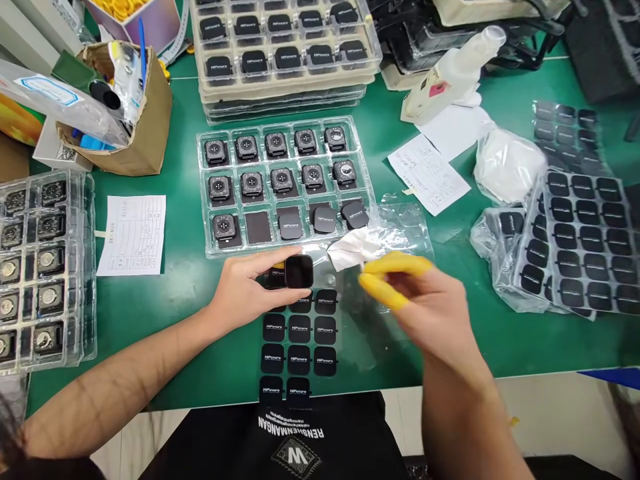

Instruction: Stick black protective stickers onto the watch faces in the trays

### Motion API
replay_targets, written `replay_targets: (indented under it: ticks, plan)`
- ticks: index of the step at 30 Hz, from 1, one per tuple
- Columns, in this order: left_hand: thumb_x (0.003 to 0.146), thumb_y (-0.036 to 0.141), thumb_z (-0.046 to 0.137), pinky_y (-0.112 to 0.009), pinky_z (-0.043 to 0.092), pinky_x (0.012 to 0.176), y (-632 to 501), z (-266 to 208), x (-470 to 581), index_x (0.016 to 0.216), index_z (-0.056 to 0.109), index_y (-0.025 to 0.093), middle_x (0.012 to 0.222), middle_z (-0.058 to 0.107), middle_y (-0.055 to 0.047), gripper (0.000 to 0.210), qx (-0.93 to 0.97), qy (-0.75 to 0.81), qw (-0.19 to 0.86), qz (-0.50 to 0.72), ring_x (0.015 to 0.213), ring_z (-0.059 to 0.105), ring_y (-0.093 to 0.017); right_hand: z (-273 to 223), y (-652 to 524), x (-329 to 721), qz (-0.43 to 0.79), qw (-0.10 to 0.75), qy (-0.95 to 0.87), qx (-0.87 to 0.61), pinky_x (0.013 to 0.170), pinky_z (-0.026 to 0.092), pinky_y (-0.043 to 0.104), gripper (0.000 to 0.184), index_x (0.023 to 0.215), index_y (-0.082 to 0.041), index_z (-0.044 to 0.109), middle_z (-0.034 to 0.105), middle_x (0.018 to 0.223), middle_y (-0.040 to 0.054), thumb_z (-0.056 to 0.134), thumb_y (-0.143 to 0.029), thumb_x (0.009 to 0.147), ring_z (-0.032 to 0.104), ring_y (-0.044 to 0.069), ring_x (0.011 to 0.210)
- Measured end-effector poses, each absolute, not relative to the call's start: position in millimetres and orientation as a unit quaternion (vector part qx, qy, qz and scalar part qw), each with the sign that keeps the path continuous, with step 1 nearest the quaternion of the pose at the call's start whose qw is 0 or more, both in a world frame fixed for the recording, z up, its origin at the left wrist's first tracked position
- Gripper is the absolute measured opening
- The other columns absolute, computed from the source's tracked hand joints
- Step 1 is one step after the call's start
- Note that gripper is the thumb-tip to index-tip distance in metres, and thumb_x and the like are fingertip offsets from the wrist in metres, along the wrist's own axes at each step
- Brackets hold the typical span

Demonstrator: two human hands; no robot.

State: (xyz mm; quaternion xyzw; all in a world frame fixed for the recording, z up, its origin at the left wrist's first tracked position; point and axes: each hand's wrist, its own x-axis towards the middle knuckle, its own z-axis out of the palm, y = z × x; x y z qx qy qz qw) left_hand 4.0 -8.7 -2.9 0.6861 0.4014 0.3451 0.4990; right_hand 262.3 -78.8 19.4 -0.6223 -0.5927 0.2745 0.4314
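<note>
My left hand (250,283) grips a black square smartwatch body (299,271) by its edges, with the glossy dark screen facing up. Beneath it lies a clear sheet of black square HiFuture screen stickers (299,329). My right hand (425,293) wears yellow finger covers on thumb and forefinger. Those two tips come together in a pinch, and whatever may be between them is too small to make out. Close by the pinch is a crumpled white cloth (354,247). Just beyond the hands is a clear compartment tray (203,247) of watch bodies, several with HiFuture stickers showing.
Stacked trays (280,83) stand at the back, and another watch tray (90,267) lies at the left. A cardboard box (153,127) holds tools. To the right are a white bottle (450,77), paper slips (429,175), a plastic bag (507,163) and more sticker sheets (583,243).
</note>
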Motion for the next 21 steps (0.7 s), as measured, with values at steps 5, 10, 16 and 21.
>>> replay_targets:
  ticks: [5, 10, 16, 21]
  plan:
    - [0.076, 0.031, 0.095, -0.038, 0.072, 0.096, -6, 0, 5, 0.129, 0.080, 0.026, 0.116, 0.086, -0.004, 0.055, 0.653, 0.410, 0.538, 0.341, 0.101, 0.084, -0.024, -7, -63, 291, -0.007, 0.286, -0.641, -0.713, 0.081, 0.054, 0.048, 0.024, 0.110, -0.025, 0.081, 0.074, 0.105, 0.0140, 0.078, -0.043, 0.095, 0.067, 0.033, 0.098]
    - [0.073, 0.027, 0.094, -0.034, 0.072, 0.090, -5, 5, 7, 0.117, 0.081, 0.023, 0.110, 0.086, -0.004, 0.046, 0.628, 0.425, 0.548, 0.354, 0.099, 0.083, -0.022, 4, -47, 273, -0.002, 0.351, -0.702, -0.619, 0.072, 0.051, 0.040, 0.003, 0.094, -0.027, 0.076, 0.075, 0.088, 0.0055, 0.077, -0.025, 0.096, 0.066, 0.024, 0.080]
    - [0.068, 0.020, 0.095, -0.033, 0.071, 0.086, -5, 1, 7, 0.117, 0.083, 0.024, 0.109, 0.086, -0.003, 0.051, 0.638, 0.425, 0.550, 0.332, 0.092, 0.083, -0.023, 20, -40, 217, 0.111, 0.408, -0.778, -0.465, 0.067, 0.053, 0.033, 0.005, 0.099, -0.023, 0.073, 0.072, 0.087, 0.0037, 0.077, -0.023, 0.097, 0.065, 0.019, 0.078]
    - [0.071, 0.027, 0.095, -0.034, 0.072, 0.087, -6, 2, 8, 0.118, 0.083, 0.023, 0.109, 0.086, -0.004, 0.049, 0.633, 0.438, 0.539, 0.342, 0.093, 0.084, -0.024, 14, -34, 209, 0.094, 0.396, -0.751, -0.520, 0.068, 0.051, 0.037, 0.006, 0.094, -0.027, 0.075, 0.074, 0.085, 0.0029, 0.078, -0.031, 0.097, 0.064, 0.021, 0.078]
